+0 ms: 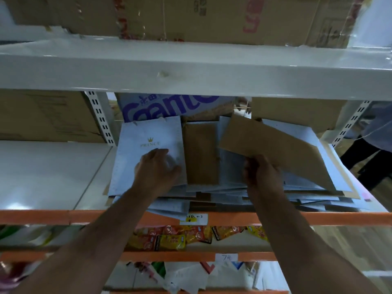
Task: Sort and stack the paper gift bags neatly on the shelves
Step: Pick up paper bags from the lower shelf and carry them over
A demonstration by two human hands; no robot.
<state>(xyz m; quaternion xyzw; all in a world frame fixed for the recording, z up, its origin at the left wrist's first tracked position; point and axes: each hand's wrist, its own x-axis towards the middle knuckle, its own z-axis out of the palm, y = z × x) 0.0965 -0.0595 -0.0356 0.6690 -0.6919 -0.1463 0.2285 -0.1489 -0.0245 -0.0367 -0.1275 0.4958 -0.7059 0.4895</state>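
Two grips worked at the middle shelf in the head view, the only view there was. The right grip was closed on the near corner of a brown bag, holding it tilted above the heap of bags that lay under and beyond it. The left grip rested palm-down on the white crown-printed bag. Its fingers bent toward that bag's right edge, and whether they pinched it could not be told. Between the grips a second brown bag lay flat.

The likely trouble was the heap, which overhung the shelf's orange front edge just below both grips. A nudge while setting the held bag down could slide loose bags off onto the snack packets underneath. Held by one corner, the brown bag could also sag or crease.

Counted, there were two brown bags plainly seen and one crown-printed white bag on top. The other pale bags overlapped too much to count.
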